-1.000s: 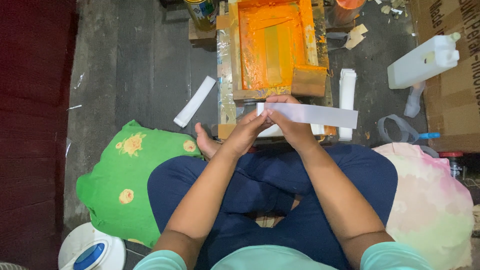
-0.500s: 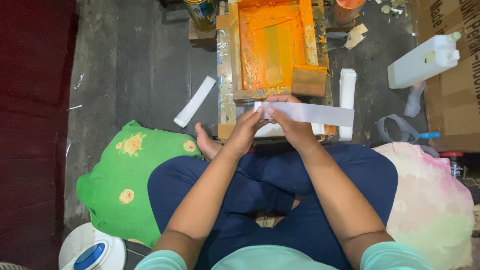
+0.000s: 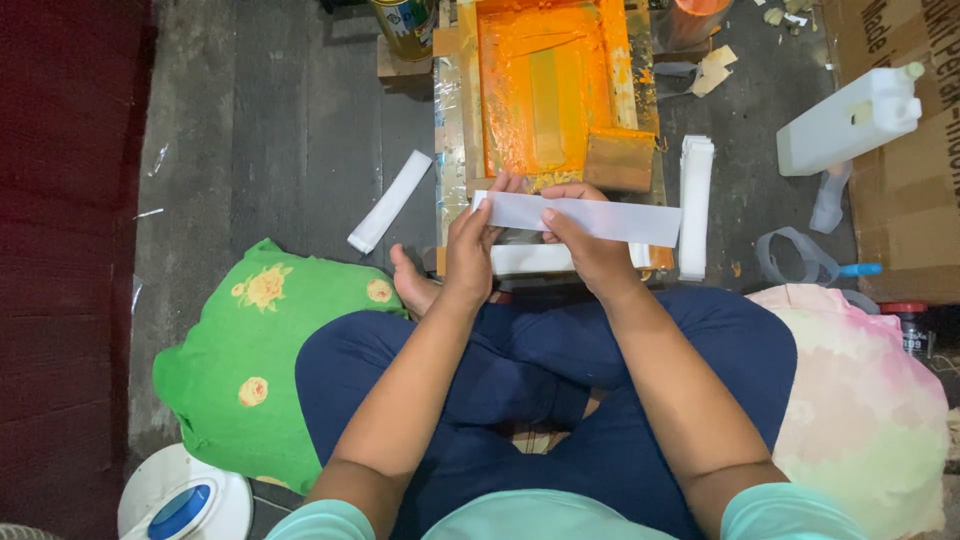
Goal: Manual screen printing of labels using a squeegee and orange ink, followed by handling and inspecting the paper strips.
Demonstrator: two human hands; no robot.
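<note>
Head view, left hand [image 3: 470, 245], right hand [image 3: 590, 245] pinching white paper strip [image 3: 600, 217]

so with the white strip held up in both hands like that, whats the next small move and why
Probably lower the white strip onto the white base just below it. Both the left hand and right hand pinch it flat and level over that spot, in front of the orange-inked screen frame.

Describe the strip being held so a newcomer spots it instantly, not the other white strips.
Start at the orange-inked printing frame on the floor ahead of the seated person. Just below its near edge, both hands hold a long white strip level: left hand at its left end, right hand near the middle. Unlike the stacked strips and the lone strip, it is lifted.
</note>
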